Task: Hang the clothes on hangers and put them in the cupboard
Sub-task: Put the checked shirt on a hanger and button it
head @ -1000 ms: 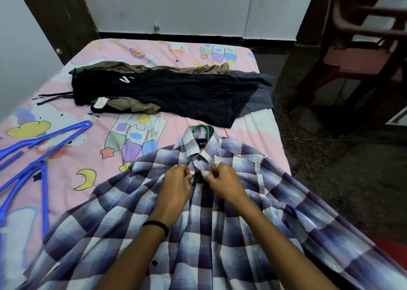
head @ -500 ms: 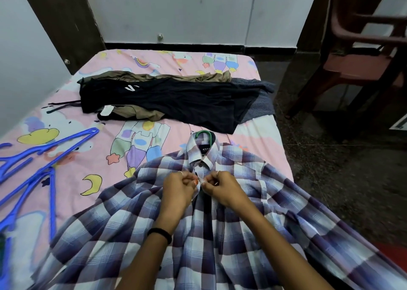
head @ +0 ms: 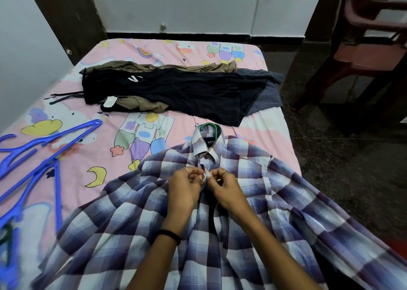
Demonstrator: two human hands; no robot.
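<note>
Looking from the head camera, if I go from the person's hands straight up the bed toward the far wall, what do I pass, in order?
The two hands, left hand and right hand, pinching the plaid shirt placket → shirt collar → green hanger hook → black garment → brown garment → bare pink bedsheet → white cupboard door.

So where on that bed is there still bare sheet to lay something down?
Bare pink sheet lies between the blue hangers, the dark clothes pile and the plaid shirt. Another strip runs behind the pile, along the far edge. The near half is crowded: the shirt covers it, both hands pinching its placket.
</note>
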